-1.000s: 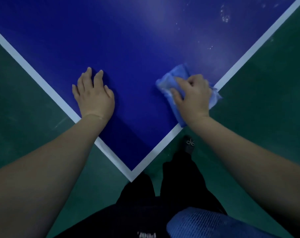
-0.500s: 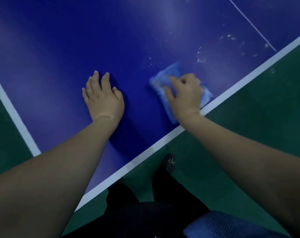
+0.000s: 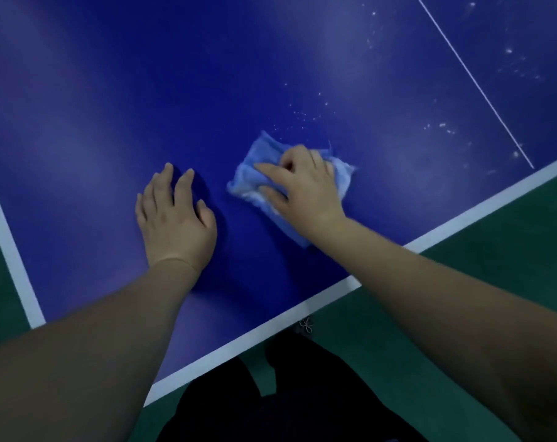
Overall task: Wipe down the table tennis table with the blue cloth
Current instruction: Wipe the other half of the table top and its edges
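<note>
Across most of the view spreads the blue table tennis table [image 3: 117, 100], and it fills more of the picture than it did a second ago, when its near corner pointed straight at the person; now that corner is hidden under the left forearm, while the white edge stripe [image 3: 481, 207] runs slantwise along the right side and a second stripe runs down the far left. A thin white centre line [image 3: 471, 79] has come into sight at the upper right, which the earliest picture did not show. Green floor [image 3: 500, 266] lies beyond both edges.

Both bare forearms reach in from the bottom corners and cover much of the near table. Between them the person's dark trousers [image 3: 290, 403] and a dark shoe [image 3: 302, 330] stand just outside the table's edge.

On the table, the left hand [image 3: 175, 218] lies palm down with fingers straight and slightly spread, holding nothing, planted as before. Just to its right the right hand [image 3: 306, 189] presses on the blue cloth [image 3: 255, 173], fingers bent down and bunching the fabric under them. Cloth and hand have travelled along the table, away from the corner, and still sit near the right edge stripe.

Beyond the cloth, white specks [image 3: 306, 116] dot the surface, with more scattered near the centre line.
</note>
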Available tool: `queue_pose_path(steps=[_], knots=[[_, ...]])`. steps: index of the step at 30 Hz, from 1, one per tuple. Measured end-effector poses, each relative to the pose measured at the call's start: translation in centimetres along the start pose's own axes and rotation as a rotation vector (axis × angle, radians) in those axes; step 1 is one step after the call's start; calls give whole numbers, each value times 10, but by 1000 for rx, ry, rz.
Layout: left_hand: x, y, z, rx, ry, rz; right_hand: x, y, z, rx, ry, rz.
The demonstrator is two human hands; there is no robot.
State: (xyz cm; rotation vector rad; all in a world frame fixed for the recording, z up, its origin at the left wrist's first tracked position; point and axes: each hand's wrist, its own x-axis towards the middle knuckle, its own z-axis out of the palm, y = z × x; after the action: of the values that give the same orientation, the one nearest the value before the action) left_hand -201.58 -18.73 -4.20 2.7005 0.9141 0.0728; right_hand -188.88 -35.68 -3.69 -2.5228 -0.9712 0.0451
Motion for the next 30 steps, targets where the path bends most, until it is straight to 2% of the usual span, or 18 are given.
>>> queue_pose_path(steps=[2, 4, 6, 7, 8, 9, 11, 13, 14, 16, 19, 21, 23, 27, 28, 29, 30], knots=[[-1, 0, -1, 0, -2, -6, 39, 17, -4, -73, -15, 19], [0, 1, -1, 8, -2, -5, 65, 51, -13, -145, 77, 295], [0, 2, -2, 13, -8, -10, 60, 72, -22, -113, 249, 641], [0, 3, -2, 14, -12, -14, 49, 70, -22, -98, 302, 740], [0, 3, -2, 17, -16, -18, 38, 61, -19, -93, 317, 750], [0, 3, -2, 19, -20, -20, 27, 46, -14, -77, 296, 686], [0, 2, -1, 17, -23, -23, 22, 18, -3, -26, 185, 416], [1, 1, -1, 10, -18, -26, 46, 9, 2, -5, 48, 131], [1, 0, -1, 9, -15, -26, 63, 11, 2, -29, -2, 60], [1, 0, -1, 13, -15, -21, 96, 33, -1, -108, 8, 122], [1, 0, -1, 16, -19, -15, 106, 69, -9, -113, 245, 601], [1, 1, -2, 17, -23, -16, 89, 56, -4, -83, 339, 775], [1, 1, -2, 16, -23, -22, 75, 23, 7, -55, 289, 642], [1, 1, -2, 22, -30, -29, 123, -3, 17, -33, 8, 84], [1, 1, -2, 27, -33, -29, 144, 3, 16, -66, -30, 32], [1, 1, -1, 32, -36, -29, 162, 14, 13, -107, -27, 57], [2, 1, -1, 37, -36, -28, 175, 31, 9, -141, 13, 166]])
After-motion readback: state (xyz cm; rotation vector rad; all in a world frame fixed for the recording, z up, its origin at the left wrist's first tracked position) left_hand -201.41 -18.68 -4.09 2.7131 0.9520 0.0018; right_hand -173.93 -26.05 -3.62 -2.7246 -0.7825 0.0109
